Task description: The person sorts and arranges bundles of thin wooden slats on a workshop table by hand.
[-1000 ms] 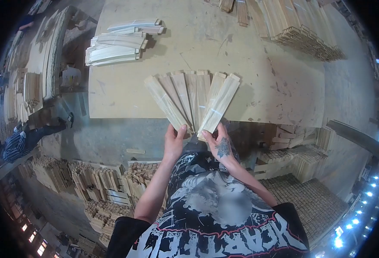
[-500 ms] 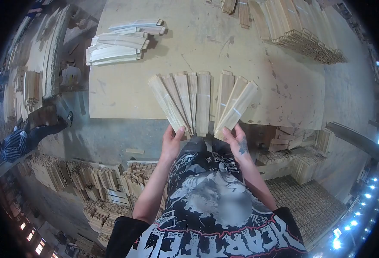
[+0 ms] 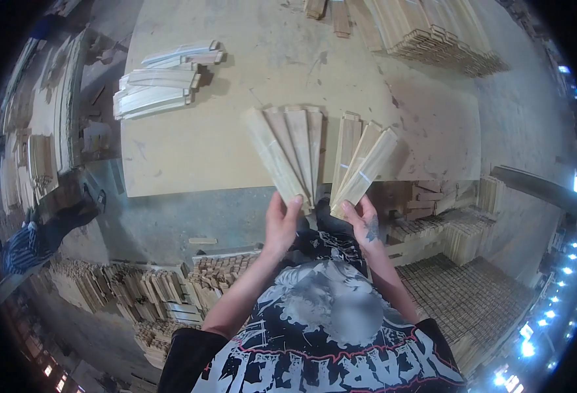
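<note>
My left hand (image 3: 280, 221) grips the near ends of several thin wooden slats (image 3: 292, 152), fanned out above the plywood table (image 3: 190, 147). My right hand (image 3: 362, 219) holds a second, smaller fan of slats (image 3: 360, 160) just to the right. A narrow gap separates the two fans. Both bundles point away from me, over the table's near edge.
A loose heap of pale slats (image 3: 157, 88) lies at the table's far left. Long stacks of slats (image 3: 432, 29) run along the far right. Piles of cut wood blocks (image 3: 164, 288) fill the floor below left. Another person (image 3: 33, 236) is at the far left.
One fan of slats has split into two. My right hand drew its few slats to the right, away from the left bundle, and the view shifted slightly.
</note>
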